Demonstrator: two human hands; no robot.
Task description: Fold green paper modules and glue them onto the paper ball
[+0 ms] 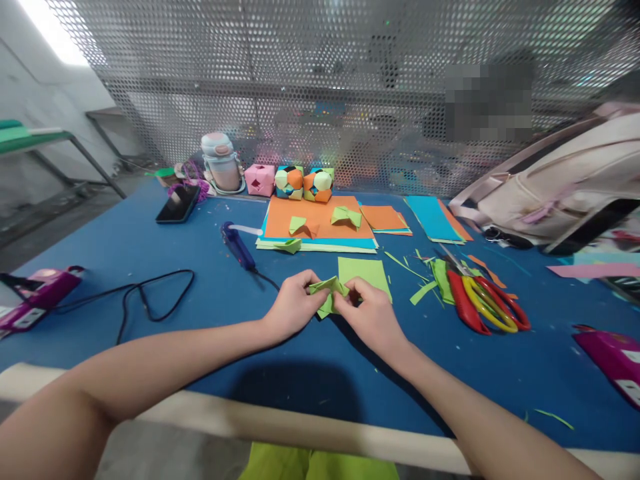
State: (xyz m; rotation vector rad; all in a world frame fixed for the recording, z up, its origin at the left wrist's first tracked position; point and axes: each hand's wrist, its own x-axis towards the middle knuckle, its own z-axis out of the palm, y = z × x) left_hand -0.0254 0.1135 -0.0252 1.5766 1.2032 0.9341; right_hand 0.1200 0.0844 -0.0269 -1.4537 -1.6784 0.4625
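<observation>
Between my two hands is a folded piece of light green paper [327,308], creased into points and held just above the blue table. My left hand [296,303] pinches its left side with thumb and fingers. At its right side, my right hand [370,313] grips the paper with thumb and bent fingertips. Just behind my right hand lies a flat green paper square [365,270]. Farther back, folded green pieces, one of them a unit [346,217], rest on a stack of orange, blue and green sheets [315,210].
A blue glue gun [237,247] with a cord lies left of the stack. Red and yellow scissors [487,303] lie right, among green scraps. Paper cubes [303,183], a bottle [221,163] and a phone [179,203] stand or lie behind. A bag [565,173] fills the right back.
</observation>
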